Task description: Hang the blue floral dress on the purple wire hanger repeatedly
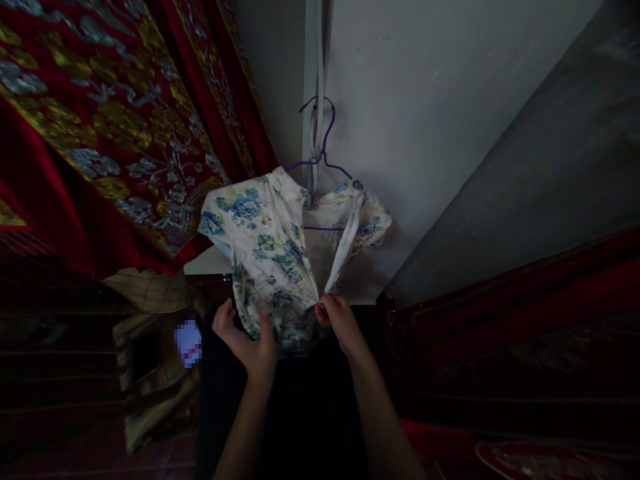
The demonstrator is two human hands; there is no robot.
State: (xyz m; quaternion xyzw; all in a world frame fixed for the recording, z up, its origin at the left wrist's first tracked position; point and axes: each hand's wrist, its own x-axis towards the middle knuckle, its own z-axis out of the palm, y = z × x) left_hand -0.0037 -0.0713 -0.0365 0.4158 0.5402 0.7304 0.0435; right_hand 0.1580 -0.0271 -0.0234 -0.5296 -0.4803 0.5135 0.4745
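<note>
A white short-sleeved shirt (270, 233) with blue and green flowers hangs by its shoulders on a purple wire hanger (327, 133). Its front edges part in a V. My right hand (337, 323) pinches the front edge at the bottom of that V. Beside the shirt's lower left side is my left hand (250, 343), its thumb and fingers spread apart. Whether the left hand touches the cloth I cannot tell. The shirt's lower hem is dark and hard to make out.
Red cloth (120, 113) embroidered in gold and silver hangs at upper left. Pale straps (320, 60) run down the grey wall (425, 100) to the hanger. A wooden chair-like piece (145, 387) stands at lower left, a blurred-out pale item (189, 343) by it. Dark red furniture (525, 300) lies right.
</note>
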